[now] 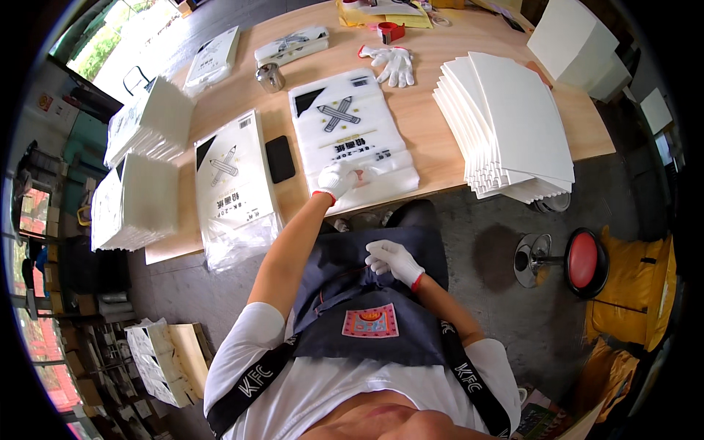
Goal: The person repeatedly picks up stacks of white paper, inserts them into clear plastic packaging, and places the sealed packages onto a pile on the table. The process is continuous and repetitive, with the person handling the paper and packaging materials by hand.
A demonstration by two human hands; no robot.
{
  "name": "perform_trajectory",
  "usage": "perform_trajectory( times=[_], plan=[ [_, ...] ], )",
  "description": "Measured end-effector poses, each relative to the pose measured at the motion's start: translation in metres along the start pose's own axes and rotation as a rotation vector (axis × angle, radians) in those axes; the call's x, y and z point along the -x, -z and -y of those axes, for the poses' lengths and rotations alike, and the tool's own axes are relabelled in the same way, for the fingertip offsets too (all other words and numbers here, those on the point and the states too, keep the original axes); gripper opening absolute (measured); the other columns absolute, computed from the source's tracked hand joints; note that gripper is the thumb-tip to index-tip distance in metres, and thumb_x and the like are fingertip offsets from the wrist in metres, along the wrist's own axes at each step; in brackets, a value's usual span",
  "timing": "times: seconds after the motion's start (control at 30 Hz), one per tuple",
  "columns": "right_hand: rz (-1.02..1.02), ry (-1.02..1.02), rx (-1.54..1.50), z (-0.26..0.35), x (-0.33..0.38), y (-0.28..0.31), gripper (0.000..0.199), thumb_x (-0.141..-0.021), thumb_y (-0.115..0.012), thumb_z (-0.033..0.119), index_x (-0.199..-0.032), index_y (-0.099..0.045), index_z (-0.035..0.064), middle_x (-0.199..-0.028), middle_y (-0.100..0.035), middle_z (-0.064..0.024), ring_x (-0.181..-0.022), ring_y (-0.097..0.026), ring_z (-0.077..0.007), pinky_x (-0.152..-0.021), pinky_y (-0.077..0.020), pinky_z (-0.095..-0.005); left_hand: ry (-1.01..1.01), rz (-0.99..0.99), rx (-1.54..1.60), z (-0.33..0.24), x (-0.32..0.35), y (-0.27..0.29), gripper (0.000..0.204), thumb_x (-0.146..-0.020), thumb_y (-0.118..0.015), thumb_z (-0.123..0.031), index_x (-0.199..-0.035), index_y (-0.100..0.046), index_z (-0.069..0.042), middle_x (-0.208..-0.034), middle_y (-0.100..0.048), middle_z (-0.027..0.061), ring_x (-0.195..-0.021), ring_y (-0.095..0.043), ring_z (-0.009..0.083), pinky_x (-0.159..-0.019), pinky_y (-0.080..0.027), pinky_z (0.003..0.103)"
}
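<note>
My left hand (336,180), in a white glove with a red cuff, is at the near end of a pile of flat clear plastic bags (359,110) printed with crossed pencils. Its fingers are closed on the top bag's loose film, and pinkish fingertips show by the plastic. My right hand (394,262), gloved alike, hovers before my dark apron (330,293), fingers loosely bent and apart, holding nothing. Left of the bags lies a black phone (279,159). Beyond it is a filled paper pack (233,172), its clear bag end hanging over the table's edge.
White paper sheets (513,117) lie fanned at right; a white block (572,40) stands behind. Packed stacks (139,198) line the left. Farther back are a metal cup (270,78), a spare glove (392,64) and a red tape dispenser (390,31). A red-seated stool (584,260) stands right.
</note>
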State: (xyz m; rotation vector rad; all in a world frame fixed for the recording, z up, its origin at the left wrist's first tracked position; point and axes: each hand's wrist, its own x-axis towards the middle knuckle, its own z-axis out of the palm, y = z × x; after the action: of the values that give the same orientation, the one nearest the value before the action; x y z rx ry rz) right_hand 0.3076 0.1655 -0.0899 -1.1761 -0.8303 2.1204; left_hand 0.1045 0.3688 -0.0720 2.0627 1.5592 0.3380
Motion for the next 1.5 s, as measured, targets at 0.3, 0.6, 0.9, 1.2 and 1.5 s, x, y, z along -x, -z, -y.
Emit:
perform_trajectory(
  times=[0.3,0.6,0.9,1.2,1.5],
  plan=[
    [-0.335,0.271,0.151,0.129,-0.115,-0.024,0.037,-0.094,-0.06,0.042,-0.105,-0.063,0.0069,-0.079,-0.064,-0.0023,-0.065,-0.061,-0.0126,-0.058,-0.0491,-0.0282,-0.156,-0.117,0.022,-0.006,-0.008,0.031,0.024,-0.092,-0.051,-0.02,-0.094,-0.072,-0.009,-0.094,-0.071,0.0125,-0.09,-0.066,0.0291,-0.08,-0.05,0.036],
    [-0.464,0.368,0.854,0.068,-0.13,0.067,0.048,-0.095,-0.055,0.049,-0.076,-0.061,0.0051,-0.057,-0.057,-0.0061,-0.046,-0.054,-0.0139,-0.043,-0.042,-0.0284,-0.164,-0.21,1.635,-0.023,-0.033,0.104,0.028,-0.097,-0.055,-0.009,-0.124,-0.054,-0.008,-0.1,-0.065,0.0057,-0.085,-0.056,0.0084,-0.069,-0.049,0.026],
    [-0.597,0.885,1.206,0.146,-0.105,-0.031,0.03,-0.092,-0.054,0.029,-0.111,-0.063,0.0062,-0.095,-0.068,-0.0187,-0.081,-0.066,-0.0369,-0.069,-0.0521,-0.0447,-0.177,-0.039,0.709,-0.093,0.009,0.104,0.026,-0.093,-0.056,-0.003,-0.117,-0.064,-0.007,-0.103,-0.072,0.0023,-0.085,-0.061,0.0089,-0.081,-0.05,0.025],
    [-0.315,0.781,1.754,0.174,-0.144,-0.044,0.028,-0.092,-0.052,0.03,-0.106,-0.068,0.0108,-0.107,-0.069,-0.0144,-0.099,-0.065,-0.0325,-0.084,-0.0502,-0.0437,-0.191,-0.239,0.162,-0.107,0.055,0.137,0.024,-0.089,-0.063,-0.006,-0.113,-0.062,-0.007,-0.091,-0.072,0.0089,-0.065,-0.061,0.0172,-0.063,-0.05,0.029],
    [-0.613,1.009,1.315,0.192,0.069,0.034,0.022,-0.09,-0.066,0.026,-0.105,-0.066,0.011,-0.095,-0.068,-0.0111,-0.087,-0.066,-0.0297,-0.076,-0.0514,-0.0412,-0.496,-0.814,-0.21,-0.117,0.071,0.145,0.059,-0.061,-0.086,-0.016,-0.115,-0.063,-0.007,-0.109,-0.06,0.013,-0.103,-0.056,0.0348,-0.093,-0.043,0.045]
  ],
)
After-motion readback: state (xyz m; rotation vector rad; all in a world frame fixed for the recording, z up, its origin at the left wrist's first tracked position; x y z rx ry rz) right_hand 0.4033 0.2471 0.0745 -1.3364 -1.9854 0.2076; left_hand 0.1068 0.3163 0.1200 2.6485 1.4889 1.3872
